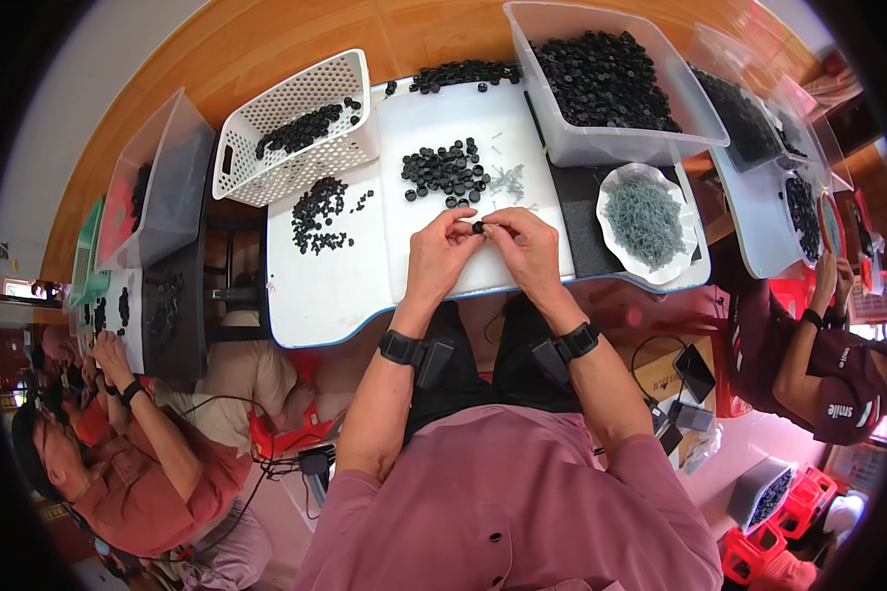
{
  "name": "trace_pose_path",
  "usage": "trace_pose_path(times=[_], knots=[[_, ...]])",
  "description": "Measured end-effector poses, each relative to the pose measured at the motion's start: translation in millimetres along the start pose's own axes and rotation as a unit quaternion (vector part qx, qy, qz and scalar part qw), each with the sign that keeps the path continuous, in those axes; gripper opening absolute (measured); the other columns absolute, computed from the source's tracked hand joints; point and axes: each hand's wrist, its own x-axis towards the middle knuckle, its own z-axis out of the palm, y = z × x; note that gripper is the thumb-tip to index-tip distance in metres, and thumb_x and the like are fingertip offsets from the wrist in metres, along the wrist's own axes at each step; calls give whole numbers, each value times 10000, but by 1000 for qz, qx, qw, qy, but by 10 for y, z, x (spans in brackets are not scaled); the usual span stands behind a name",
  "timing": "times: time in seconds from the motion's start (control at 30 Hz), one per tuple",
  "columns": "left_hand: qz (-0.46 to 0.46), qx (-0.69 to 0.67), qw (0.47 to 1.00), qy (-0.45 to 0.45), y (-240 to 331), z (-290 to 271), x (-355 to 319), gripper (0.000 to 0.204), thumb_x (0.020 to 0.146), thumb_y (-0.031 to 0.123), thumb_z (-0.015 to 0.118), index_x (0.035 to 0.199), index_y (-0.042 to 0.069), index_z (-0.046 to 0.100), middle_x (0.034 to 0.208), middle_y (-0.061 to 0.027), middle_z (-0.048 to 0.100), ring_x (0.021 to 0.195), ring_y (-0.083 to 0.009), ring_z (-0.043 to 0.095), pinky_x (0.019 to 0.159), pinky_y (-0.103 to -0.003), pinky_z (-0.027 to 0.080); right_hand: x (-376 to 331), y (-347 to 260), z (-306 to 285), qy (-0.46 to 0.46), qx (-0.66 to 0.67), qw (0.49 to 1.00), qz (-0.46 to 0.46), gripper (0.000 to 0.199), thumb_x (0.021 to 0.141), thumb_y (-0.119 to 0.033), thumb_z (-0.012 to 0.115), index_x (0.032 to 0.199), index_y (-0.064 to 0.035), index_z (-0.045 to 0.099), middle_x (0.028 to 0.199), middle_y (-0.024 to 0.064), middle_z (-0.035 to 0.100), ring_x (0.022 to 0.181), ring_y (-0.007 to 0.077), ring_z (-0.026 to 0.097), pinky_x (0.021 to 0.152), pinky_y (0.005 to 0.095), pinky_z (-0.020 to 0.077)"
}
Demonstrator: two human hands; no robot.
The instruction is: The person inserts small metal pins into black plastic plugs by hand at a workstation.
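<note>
Your left hand [442, 249] and right hand [528, 246] meet fingertip to fingertip, both pinching one small black ring [478, 228] between them, with the loose pile of black rings [446, 170] just beyond your fingers.

left hand [442, 248]: raised, fingers curled, fingertips pinched toward the other hand
right hand [524, 246]: mirrors it, fingertips meeting the left's at centre
wrists: each wears a black band
forearms: bare, rising from below, converging
</note>
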Motion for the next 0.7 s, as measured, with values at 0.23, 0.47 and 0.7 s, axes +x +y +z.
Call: trace_pose_path(times=[0.23,0.47,0.7], knots=[[-17,-12,999,-29,3,-37,26,311,860,71,814,1152,-6,740,907,-47,772,790,-70,672,739,-230,545,9,9,-7,-12,20,1000,17,124,888,10,725,1002,-3,771,909,109,746,776,178,708,703,293,560],[-7,-35,999,-26,-40,-22,26,263,880,102,805,1118,4,752,913,-77,778,807,-106,710,745,-253,561,10,44,-20,-18,46,998,38,128,889,9,727,1008,1,773,907,104,744,771,160,697,693,278,548],[-8,-43,999,-25,-66,-15,12,268,895,110,794,1138,11,740,929,-86,782,808,-112,710,752,-260,563,11,56,-48,-41,50,996,55,137,910,4,730,1041,17,771,965,93,738,832,133,686,734,258,541]])
